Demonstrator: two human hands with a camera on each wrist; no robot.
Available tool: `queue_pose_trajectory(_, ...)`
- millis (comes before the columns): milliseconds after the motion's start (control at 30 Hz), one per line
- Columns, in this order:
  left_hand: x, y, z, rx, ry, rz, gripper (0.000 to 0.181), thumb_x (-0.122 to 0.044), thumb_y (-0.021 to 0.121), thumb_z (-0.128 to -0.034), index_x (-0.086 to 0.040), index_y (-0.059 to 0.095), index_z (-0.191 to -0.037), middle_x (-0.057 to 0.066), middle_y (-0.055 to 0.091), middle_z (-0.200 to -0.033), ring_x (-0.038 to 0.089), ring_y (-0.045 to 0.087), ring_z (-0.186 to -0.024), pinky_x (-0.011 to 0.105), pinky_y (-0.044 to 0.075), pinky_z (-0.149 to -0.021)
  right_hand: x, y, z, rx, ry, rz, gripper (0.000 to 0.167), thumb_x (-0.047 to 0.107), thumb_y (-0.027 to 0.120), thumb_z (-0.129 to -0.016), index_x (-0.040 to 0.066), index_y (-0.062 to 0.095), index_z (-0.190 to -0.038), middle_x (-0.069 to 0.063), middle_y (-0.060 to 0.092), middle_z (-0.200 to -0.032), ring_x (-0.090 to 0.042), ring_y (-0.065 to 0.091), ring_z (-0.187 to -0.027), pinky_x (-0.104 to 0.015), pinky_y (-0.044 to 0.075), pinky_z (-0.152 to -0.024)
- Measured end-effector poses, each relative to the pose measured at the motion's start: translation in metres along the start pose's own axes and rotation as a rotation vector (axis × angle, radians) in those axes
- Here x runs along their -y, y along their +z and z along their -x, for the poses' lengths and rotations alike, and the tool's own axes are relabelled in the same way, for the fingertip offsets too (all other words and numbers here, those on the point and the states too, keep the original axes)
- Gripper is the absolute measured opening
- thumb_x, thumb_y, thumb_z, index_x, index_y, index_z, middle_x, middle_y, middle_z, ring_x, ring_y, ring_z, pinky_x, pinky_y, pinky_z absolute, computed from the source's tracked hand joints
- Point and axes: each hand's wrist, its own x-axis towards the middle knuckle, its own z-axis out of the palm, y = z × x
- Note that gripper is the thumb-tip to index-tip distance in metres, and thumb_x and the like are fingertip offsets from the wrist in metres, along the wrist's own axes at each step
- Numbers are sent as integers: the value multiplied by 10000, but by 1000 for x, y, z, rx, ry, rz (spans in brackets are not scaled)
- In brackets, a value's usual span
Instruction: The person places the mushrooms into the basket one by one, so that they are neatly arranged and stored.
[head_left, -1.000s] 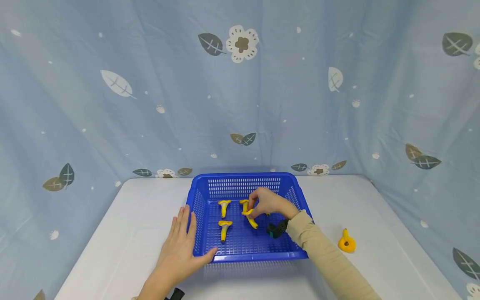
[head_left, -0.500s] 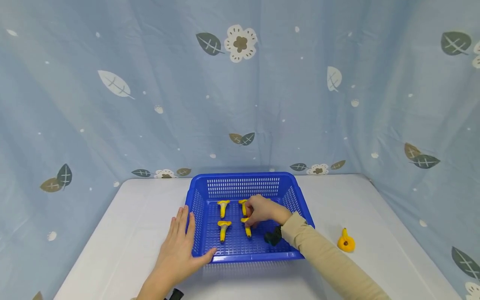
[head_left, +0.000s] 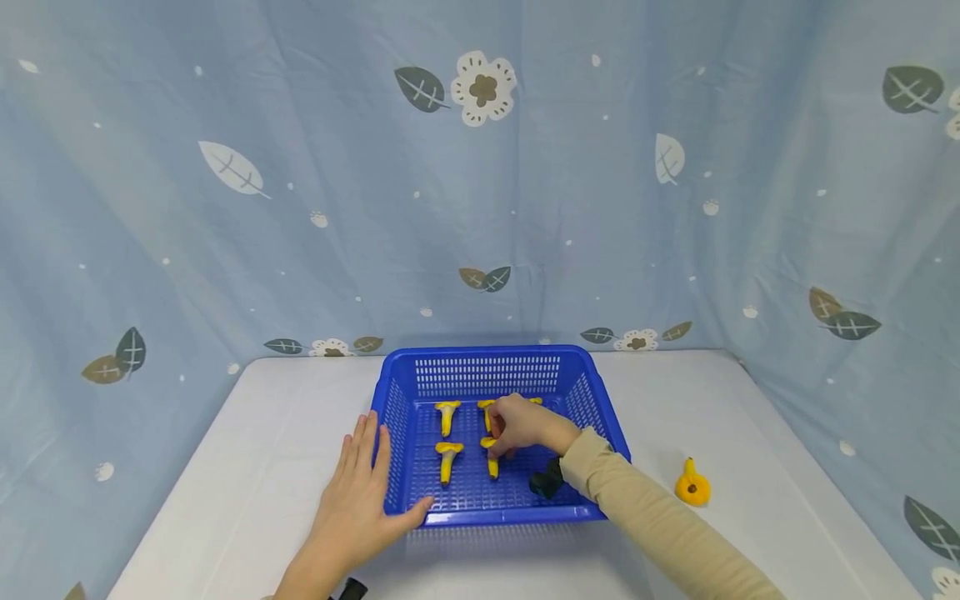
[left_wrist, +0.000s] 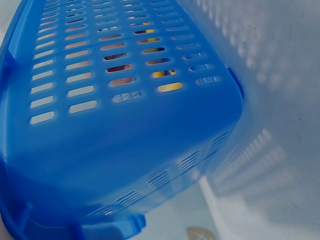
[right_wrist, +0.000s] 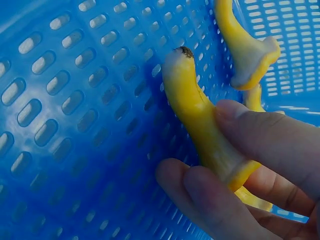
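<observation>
Inside a blue plastic basket (head_left: 517,513), my right hand (head_left: 525,423) pinches a yellow mushroom (head_left: 492,468) by its cap end. The right wrist view shows the thumb against the stem (right_wrist: 195,115) and curled fingers below; the dark-tipped stem lies close to the slotted floor. Several similar yellow mushrooms lie about it: one at the back left (head_left: 447,417), one at the front left (head_left: 447,460), one behind my fingers (head_left: 486,407) and one partly hidden at the right (head_left: 536,401). My left hand (head_left: 356,500) rests with straight, spread fingers along the basket's left rim.
Another yellow mushroom (head_left: 692,487) stands cap-down on the white table (head_left: 765,533), right of the basket. A patterned blue curtain (head_left: 480,208) hangs behind the table. In the left wrist view, the basket's slotted wall (left_wrist: 125,125) fills most of the frame.
My right hand has brought the mushroom down and slightly left, turning its slanted stem to point toward the basket's front. My left hand stays on the rim.
</observation>
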Motion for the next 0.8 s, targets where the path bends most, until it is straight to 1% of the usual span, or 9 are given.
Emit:
queue_pose_trajectory(233, 0, -3, -2, 62, -37, 16, 1122, -673, 661, -794, 149, 309, -1472, 292, 107, -1607, 423, 90, -1491, 519, 149, -1203, 2, -3, 1, 8, 3, -7, 266, 113, 866, -759, 84, 603, -732, -2, 581, -667, -191, 662, -574, -264, 549, -527)
queue_pose_trajectory(333, 0, -3, -2, 72, -46, 20, 1128, -674, 663, -792, 147, 303, -1476, 288, 97, -1611, 419, 82, -1493, 521, 146, -1203, 2, -7, 3, 22, -2, -44, 249, 114, 867, -757, 55, 625, -773, -10, 606, -695, -217, 678, -596, -309, 575, -560)
queue_pose_trajectory(500, 0, -3, -2, 77, -53, 22, 1128, -680, 656, -796, 142, 299, -1480, 282, 89, -1614, 425, 92, -1490, 518, 140, -1205, 2, -18, 9, 4, 11, -124, 288, 108, 870, -751, -31, 658, -889, -54, 611, -754, -230, 681, -615, -413, 600, -627)
queue_pose_trajectory(567, 0, -3, -2, 76, -54, 22, 1128, -681, 657, -795, 142, 302, -1479, 283, 90, -1613, 423, 92, -1491, 520, 141, -1204, 2, -23, 11, -5, 12, -144, 307, 109, 866, -757, -45, 661, -927, -68, 602, -779, -233, 684, -621, -441, 601, -647)
queue_pose_trajectory(667, 0, -2, -1, 77, -55, 22, 1131, -683, 658, -793, 142, 301, -1480, 283, 86, -1614, 419, 81, -1493, 521, 140, -1204, 2, -28, 14, -16, -5, -150, 313, 114, 853, -772, -48, 665, -963, -66, 611, -813, -226, 691, -636, -430, 600, -649)
queue_pose_trajectory(800, 0, -2, -1, 70, -48, 18, 1129, -679, 660, -792, 143, 303, -1478, 284, 87, -1614, 424, 86, -1491, 514, 136, -1206, -1, -35, 18, -67, -43, -145, 311, 107, 846, -775, -57, 666, -967, -60, 619, -820, -235, 694, -651, -426, 592, -635)
